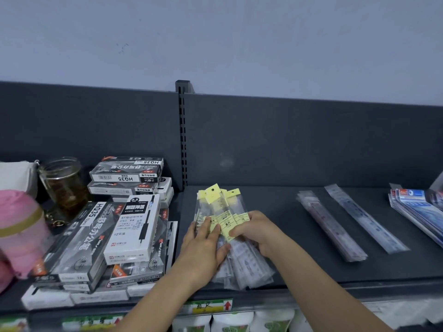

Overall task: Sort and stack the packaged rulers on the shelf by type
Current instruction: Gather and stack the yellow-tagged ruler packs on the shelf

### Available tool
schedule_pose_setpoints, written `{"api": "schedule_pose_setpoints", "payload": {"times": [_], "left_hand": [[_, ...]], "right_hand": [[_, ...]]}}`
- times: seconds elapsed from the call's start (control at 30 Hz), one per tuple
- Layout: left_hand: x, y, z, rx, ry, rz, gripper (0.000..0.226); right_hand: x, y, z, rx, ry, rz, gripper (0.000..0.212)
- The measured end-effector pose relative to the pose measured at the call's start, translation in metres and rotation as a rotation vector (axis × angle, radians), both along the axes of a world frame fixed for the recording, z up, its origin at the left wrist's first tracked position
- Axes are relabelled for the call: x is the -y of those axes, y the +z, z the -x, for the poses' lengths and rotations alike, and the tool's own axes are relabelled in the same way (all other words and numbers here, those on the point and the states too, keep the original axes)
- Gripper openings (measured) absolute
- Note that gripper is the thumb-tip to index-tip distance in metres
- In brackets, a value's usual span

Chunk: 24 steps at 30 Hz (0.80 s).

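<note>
A loose pile of clear-packaged rulers with yellow labels (221, 207) lies on the dark shelf (275, 212) in front of me. My left hand (203, 245) rests flat on the pile's left side, fingers straight. My right hand (257, 230) grips the pile's right side, thumb pinching a yellow label. To the right lie a stack of reddish packaged rulers (332, 226), a single bluish packaged ruler (366, 219), and a stack of blue-and-white packaged rulers (417, 212) at the far right.
Stacked pen boxes (115, 224) crowd the shelf on the left, with a glass jar (64, 185) and a pink container (19, 231) beyond them. A slotted upright post (183, 140) divides the back panel. A price label (211, 306) sits on the front edge.
</note>
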<state>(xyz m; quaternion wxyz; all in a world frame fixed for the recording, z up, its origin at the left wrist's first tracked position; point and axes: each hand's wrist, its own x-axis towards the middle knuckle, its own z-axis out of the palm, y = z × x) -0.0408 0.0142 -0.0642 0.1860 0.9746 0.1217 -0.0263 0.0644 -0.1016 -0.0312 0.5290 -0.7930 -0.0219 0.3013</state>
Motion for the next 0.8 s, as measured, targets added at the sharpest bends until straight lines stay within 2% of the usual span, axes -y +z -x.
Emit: {"api": "schedule_pose_setpoints", "payload": {"times": [0.1, 0.2, 0.33, 0.4, 0.5, 0.8], "left_hand": [[0.001, 0.000, 0.000, -0.007, 0.002, -0.008, 0.064], [0.002, 0.000, -0.001, -0.012, -0.001, -0.011, 0.065], [0.002, 0.000, 0.000, -0.003, 0.007, -0.022, 0.063], [0.003, 0.001, 0.001, 0.001, 0.013, -0.020, 0.062], [0.004, 0.003, 0.002, 0.001, 0.012, -0.020, 0.063], [0.004, 0.003, 0.003, 0.001, 0.010, -0.017, 0.066]], "right_hand": [[0.002, 0.002, -0.001, -0.016, -0.006, 0.033, 0.043], [-0.001, 0.003, 0.002, -0.010, 0.046, 0.048, 0.032], [-0.019, -0.003, 0.012, 0.159, 0.094, 0.213, 0.040], [-0.022, 0.001, 0.019, 0.234, 0.084, 0.266, 0.031], [-0.017, 0.006, 0.020, 0.256, 0.076, 0.194, 0.014], [-0.010, 0.001, 0.018, 0.184, -0.007, 0.051, 0.021]]}}
